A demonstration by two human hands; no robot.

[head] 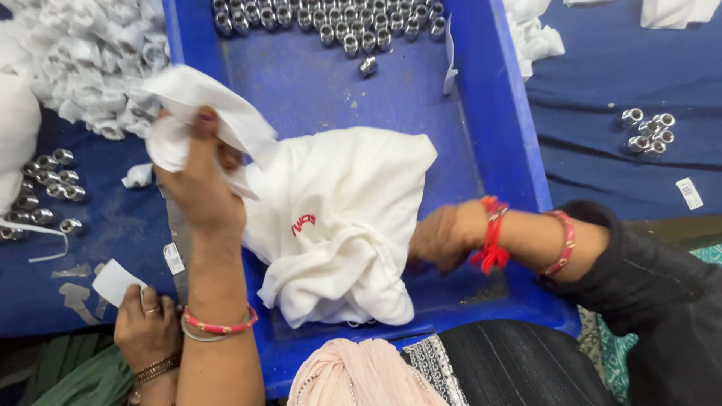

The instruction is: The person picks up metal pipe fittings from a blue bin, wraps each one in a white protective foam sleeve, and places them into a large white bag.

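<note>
The left hand [201, 180], at 9 o'clock, has its fingers clenched on a raised corner of the white cloth [338, 218], which lies bunched in the blue tray [496, 113]. The right hand [440, 237], at 3 o'clock, is blurred, its grasp indeterminate. Risk: dragging cloth could scatter the metal fittings [331, 22] at 12 o'clock.

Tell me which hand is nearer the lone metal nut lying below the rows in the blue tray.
Left. The left hand, raised and holding a white cloth scrap, is closer to the lone nut; the right hand sits lower, beside the white cloth bag.
</note>
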